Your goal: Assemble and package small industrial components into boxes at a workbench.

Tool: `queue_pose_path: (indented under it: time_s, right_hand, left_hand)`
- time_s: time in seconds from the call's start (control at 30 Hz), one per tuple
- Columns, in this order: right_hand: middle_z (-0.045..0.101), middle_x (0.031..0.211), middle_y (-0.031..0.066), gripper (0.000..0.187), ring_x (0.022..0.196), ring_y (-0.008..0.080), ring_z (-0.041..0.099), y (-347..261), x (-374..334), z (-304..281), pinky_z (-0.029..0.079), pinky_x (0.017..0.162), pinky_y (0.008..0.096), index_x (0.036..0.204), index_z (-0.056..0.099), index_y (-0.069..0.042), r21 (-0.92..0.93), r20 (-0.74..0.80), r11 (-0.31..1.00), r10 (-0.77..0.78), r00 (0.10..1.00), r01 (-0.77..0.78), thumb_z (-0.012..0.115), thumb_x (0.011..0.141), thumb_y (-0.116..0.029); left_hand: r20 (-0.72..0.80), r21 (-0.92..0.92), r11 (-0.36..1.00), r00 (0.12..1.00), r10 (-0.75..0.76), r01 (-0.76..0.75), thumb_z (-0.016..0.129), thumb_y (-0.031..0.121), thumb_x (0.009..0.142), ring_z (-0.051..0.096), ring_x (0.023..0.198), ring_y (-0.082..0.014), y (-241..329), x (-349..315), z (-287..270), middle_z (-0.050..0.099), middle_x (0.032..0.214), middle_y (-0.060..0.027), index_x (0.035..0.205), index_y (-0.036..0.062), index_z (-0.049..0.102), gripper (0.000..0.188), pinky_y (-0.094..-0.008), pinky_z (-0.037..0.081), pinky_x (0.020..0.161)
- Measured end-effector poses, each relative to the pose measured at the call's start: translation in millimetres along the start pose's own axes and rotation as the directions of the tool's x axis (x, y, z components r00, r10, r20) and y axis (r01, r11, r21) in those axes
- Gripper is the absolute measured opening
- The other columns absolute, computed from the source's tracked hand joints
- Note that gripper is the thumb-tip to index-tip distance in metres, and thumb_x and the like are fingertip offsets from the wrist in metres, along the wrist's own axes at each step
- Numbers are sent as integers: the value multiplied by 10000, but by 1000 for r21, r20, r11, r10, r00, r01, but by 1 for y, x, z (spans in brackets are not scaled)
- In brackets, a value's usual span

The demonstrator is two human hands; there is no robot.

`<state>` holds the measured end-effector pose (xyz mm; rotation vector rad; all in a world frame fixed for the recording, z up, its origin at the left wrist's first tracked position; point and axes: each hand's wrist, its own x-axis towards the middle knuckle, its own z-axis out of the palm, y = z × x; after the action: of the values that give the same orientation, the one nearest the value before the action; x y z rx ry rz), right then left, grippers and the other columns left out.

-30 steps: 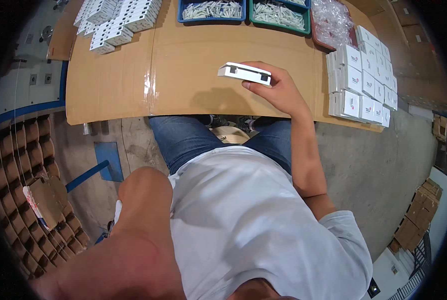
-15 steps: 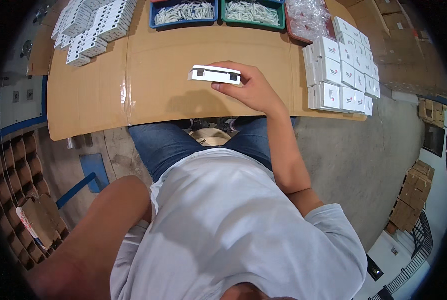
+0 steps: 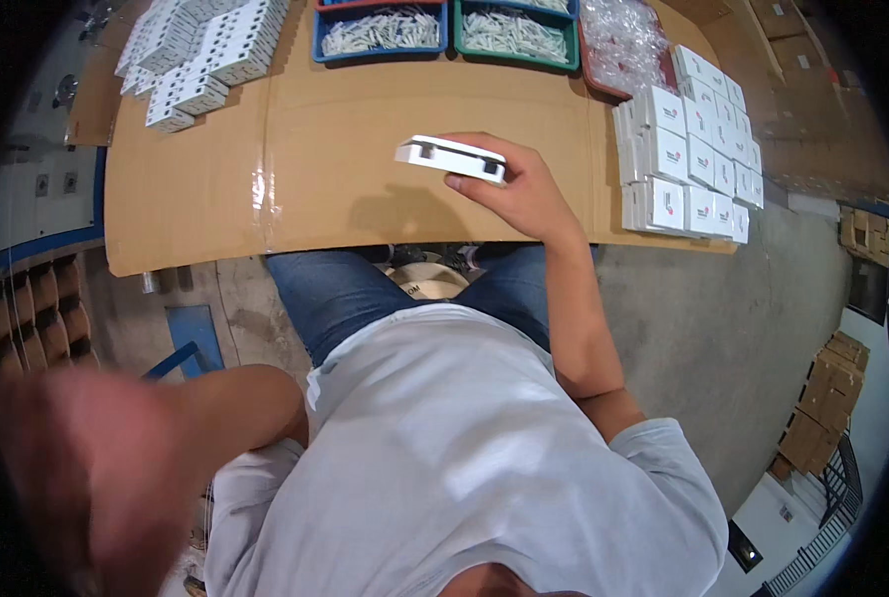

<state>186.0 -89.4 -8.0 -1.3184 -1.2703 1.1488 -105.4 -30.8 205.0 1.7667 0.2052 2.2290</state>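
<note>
My right hand (image 3: 527, 189) is closed on a flat white box (image 3: 447, 157) with dark cut-outs along its edge, thumb below and fingers behind it. The box is held above the cardboard-covered table (image 3: 335, 149) and casts a shadow to its lower left. My left hand (image 3: 96, 448) is raised at the lower left, close to the camera and well away from the table. Motion smears it, so its fingers and anything in them do not show clearly.
Stacked white boxes (image 3: 203, 85) stand at the far left, and white boxes with small printed marks (image 3: 698, 159) at the right. Along the far edge are a blue tray (image 3: 380, 55) and a green tray (image 3: 516, 62) of small white pieces, beside a red tray of clear plastic (image 3: 623, 45).
My left hand has come into view at the lower left, where only the forearm showed before. My right hand still holds the white box, now slightly more tilted.
</note>
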Motion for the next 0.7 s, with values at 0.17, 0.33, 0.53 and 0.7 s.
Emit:
queue_pose_path:
  time_s: [0.17,0.33,0.53,0.7]
  right_hand:
    - [658,1344,122,515,1228,180,611,-4,-9,-2,481,1038,309,1323,650,-7,53,-36,997,-63,997,64,669,823,117]
    - [594,1436,149,626,1375,267,523,-5,-6,-4,410,1124,359,1332,656,-38,42,-3,971,-235,972,235,657,726,118]
    - [521,1505,167,618,1390,286,500,-3,-2,-7,398,1134,381,1333,652,-42,60,103,978,-207,973,202,663,731,99]
    - [545,1464,168,530,1345,246,534,-1,3,9,431,1103,357,1369,597,0,434,-181,894,-39,983,115,678,848,57]
  left_hand:
    - [131,148,658,645,-753,739,617,52,911,579,770,-133,-51,-146,10,605,833,-36,934,60,641,35,-283,497,690]
    - [103,-39,-161,-156,-982,986,524,287,1069,621,729,-136,-63,-199,33,657,874,-61,1118,48,626,265,-267,502,641]
    - [489,-32,-480,-405,-773,877,552,469,1024,648,750,-144,-88,-207,28,675,987,-80,1163,53,604,441,-293,518,651]
    - [406,-255,-607,-487,-773,753,642,330,994,668,832,-164,-82,-214,37,670,1038,-95,1159,40,615,335,-321,574,796]
